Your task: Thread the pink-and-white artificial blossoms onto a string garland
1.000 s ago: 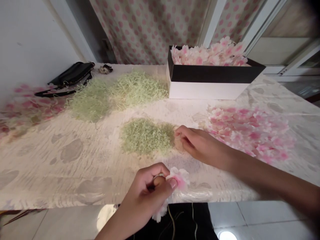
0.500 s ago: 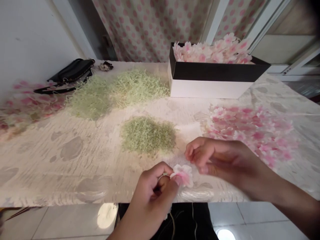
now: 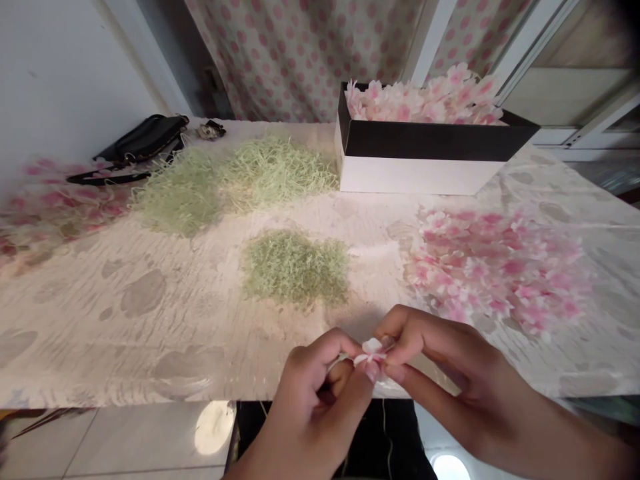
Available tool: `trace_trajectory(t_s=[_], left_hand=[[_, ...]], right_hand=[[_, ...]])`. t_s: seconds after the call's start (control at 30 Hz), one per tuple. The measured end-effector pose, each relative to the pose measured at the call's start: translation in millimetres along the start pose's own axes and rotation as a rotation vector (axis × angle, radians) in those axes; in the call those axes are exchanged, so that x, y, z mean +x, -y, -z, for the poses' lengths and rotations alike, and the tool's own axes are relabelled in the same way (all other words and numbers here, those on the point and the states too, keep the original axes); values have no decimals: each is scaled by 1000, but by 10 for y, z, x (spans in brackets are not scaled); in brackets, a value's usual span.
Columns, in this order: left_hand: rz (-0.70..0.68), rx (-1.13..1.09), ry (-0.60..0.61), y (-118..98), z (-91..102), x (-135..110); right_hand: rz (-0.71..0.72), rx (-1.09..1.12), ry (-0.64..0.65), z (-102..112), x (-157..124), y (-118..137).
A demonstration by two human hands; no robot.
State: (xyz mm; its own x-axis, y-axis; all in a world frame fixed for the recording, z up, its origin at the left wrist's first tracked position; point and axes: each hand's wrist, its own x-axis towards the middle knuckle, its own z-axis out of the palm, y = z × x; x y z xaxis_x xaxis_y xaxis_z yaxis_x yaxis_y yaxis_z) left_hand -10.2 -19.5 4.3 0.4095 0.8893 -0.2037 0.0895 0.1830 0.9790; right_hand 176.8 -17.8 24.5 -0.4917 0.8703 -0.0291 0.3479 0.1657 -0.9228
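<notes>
A small pink and white artificial flower [image 3: 371, 348] is pinched between both hands just above the table's front edge. My left hand [image 3: 325, 393] is closed, its thumb and forefinger gripping the flower from the left. From the right, the thumb and fingertips of my right hand [image 3: 445, 367] pinch the petals. Fingers partly cover the flower, so its stem is hard to make out. To the right lies a loose heap of pink artificial flowers [image 3: 510, 267]. Beyond my hands sits a clump of fine green filler [image 3: 297, 267].
At the back, a black and white box [image 3: 420, 175] holds more pink flowers. Two mounds of pale green shreds [image 3: 277, 170] lie left of it. Far left are another pile of flowers [image 3: 60, 207] and a black bag [image 3: 145, 143]. A patterned cloth [image 3: 190, 320] covers the table.
My right hand has moved left and down to the flower and now pinches it. My left hand keeps its hold, and the flower has tilted.
</notes>
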Motion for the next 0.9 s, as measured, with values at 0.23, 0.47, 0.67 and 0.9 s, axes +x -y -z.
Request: trace_trajectory(t_s=[0.23, 0.47, 0.67, 0.9], left_hand=[[-242, 194, 7, 57, -27, -31], [-187, 406, 7, 20, -20, -104], [-12, 448, -8, -85, 37, -176], [-41, 378, 116, -9, 124, -163]], right_hand=[[29, -121, -43, -14, -21, -9], [-104, -162, 15, 80, 21, 77], [21, 39, 94, 209, -24, -6], [102, 235, 63, 164, -42, -76]])
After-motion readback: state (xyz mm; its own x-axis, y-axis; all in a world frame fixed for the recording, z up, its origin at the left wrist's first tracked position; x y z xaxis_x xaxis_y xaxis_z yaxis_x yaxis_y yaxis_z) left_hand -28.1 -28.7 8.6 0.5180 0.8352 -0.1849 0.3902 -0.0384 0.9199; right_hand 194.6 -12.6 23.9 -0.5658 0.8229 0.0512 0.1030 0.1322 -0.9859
